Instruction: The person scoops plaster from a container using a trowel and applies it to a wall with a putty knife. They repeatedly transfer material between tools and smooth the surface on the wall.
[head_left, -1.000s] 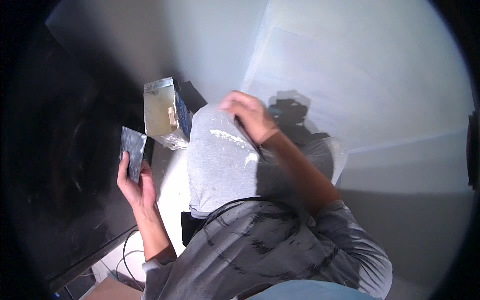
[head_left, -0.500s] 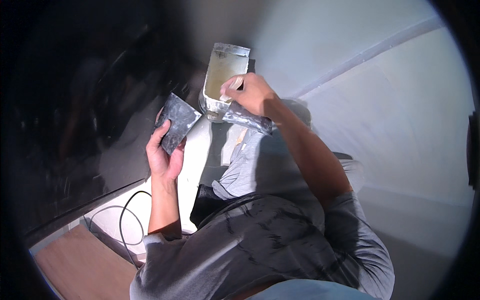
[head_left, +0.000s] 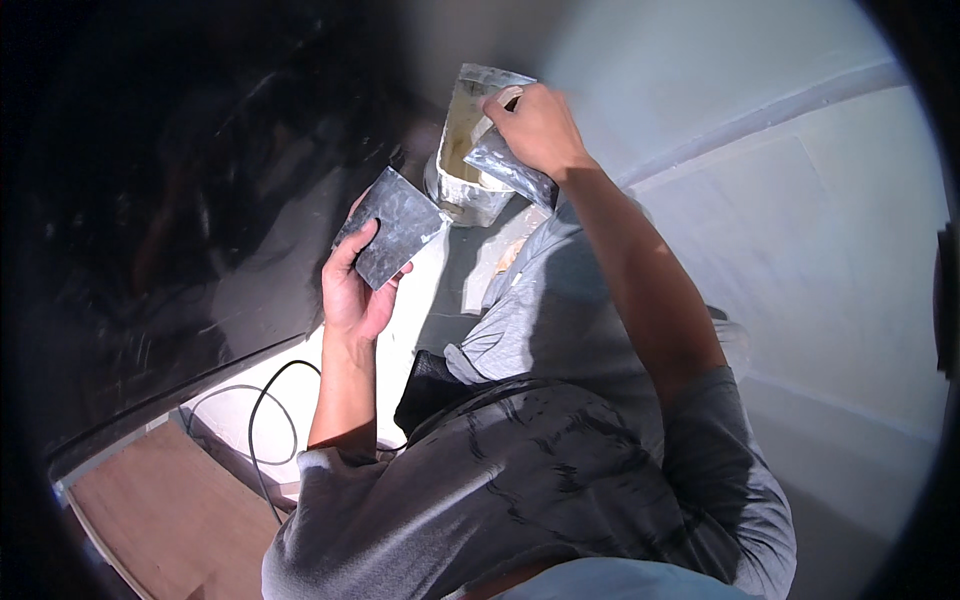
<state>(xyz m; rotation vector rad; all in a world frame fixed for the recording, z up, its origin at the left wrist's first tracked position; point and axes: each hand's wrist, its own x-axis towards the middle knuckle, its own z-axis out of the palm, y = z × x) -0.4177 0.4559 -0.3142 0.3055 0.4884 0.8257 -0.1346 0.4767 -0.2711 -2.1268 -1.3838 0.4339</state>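
My left hand (head_left: 355, 290) grips a dark, white-smeared rectangular plate (head_left: 395, 230), thumb on its face and fingers beneath. Just right of it stands a narrow, pale-crusted tub (head_left: 475, 205) with some cream-coloured stuff inside. Over the tub's right side, my right hand (head_left: 540, 130) is closed round the pale handle of a plastering trowel. The trowel's dark, smeared blade (head_left: 510, 172) slants down across the tub's rim. How far its far edge reaches into the tub is hard to tell.
A glossy black panel (head_left: 200, 250) rises at the left, a pale wall (head_left: 800, 220) at the right. Below the left arm lie a black cable (head_left: 252, 430) and a brown board (head_left: 170, 510). My bent leg (head_left: 560, 290) in grey trousers is close to the tub.
The view has shifted, so the tub and both hands sit higher and further right. My right hand has lifted the trowel from beside the tub's near rim up over its opening.
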